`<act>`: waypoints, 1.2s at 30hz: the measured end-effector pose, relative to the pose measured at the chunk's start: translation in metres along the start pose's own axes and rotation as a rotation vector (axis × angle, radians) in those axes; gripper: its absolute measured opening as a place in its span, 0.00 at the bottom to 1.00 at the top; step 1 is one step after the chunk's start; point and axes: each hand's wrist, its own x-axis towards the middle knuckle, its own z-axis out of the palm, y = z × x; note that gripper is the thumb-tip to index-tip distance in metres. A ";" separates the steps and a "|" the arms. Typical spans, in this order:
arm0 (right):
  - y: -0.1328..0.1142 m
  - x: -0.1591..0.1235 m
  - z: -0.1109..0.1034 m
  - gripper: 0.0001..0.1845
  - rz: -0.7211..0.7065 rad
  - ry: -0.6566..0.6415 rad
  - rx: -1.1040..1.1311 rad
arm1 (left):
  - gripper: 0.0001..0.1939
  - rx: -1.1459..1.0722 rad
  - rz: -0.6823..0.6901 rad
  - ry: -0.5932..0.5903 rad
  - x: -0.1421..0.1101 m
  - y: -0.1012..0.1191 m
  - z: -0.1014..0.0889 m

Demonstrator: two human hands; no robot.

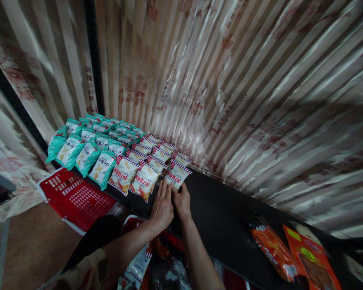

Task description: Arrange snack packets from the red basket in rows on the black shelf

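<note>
A cream snack bag with striped edges stands on the black shelf, leaning back a little. It is the bag farthest to the right in its group, and it sits farther from the shelf's front edge than the two striped bags on its left.

The left hand is at the bottom left of this bag. Its fingers are almost straight and close together, with the tips touching the bag. The right hand is at the bottom right corner, with its fingers bent in. I cannot tell if either hand is pinching the bag, because the fingertips are partly hidden.

More bags of the same kind stand in rows behind, up to the shelf's back edge. Next to them, filling the left end of the shelf, are rows of teal snack bags. Near the right end lie an orange bag and a flat orange packet, side by side.

Below the front edge, on the left, is a red basket full of little holes. Under the arms, more packs lie low down, and one is a striped pack. A crinkly sheet with red print hangs behind the shelf.
</note>
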 end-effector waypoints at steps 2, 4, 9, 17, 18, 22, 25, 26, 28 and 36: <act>0.002 0.003 0.000 0.19 -0.014 0.006 -0.012 | 0.32 0.006 -0.025 -0.010 0.001 0.001 -0.001; 0.004 0.004 -0.001 0.24 -0.022 0.023 -0.016 | 0.32 0.007 -0.053 -0.022 0.002 0.003 -0.003; 0.004 0.005 0.001 0.32 -0.036 0.031 0.005 | 0.33 0.010 -0.052 -0.027 0.004 0.003 -0.003; 0.000 0.010 0.004 0.28 -0.088 -0.006 -0.070 | 0.35 0.010 -0.087 -0.016 0.007 0.004 -0.005; 0.000 0.011 0.004 0.27 -0.096 -0.009 -0.086 | 0.35 0.009 -0.092 -0.021 0.007 0.004 -0.006; 0.004 0.012 0.006 0.27 -0.120 -0.014 -0.181 | 0.34 0.053 -0.108 -0.036 0.008 0.006 -0.007; 0.007 0.011 0.007 0.25 -0.119 -0.018 -0.257 | 0.32 0.079 -0.112 -0.033 0.008 0.006 -0.006; 0.008 0.010 0.007 0.25 -0.120 -0.018 -0.277 | 0.32 0.080 -0.110 -0.029 0.008 0.006 -0.006; 0.010 0.008 0.008 0.25 -0.132 -0.007 -0.300 | 0.33 0.082 -0.101 -0.016 0.007 0.004 -0.005; 0.017 0.005 0.010 0.28 -0.143 0.069 -0.321 | 0.30 0.071 -0.074 0.013 0.008 -0.001 0.000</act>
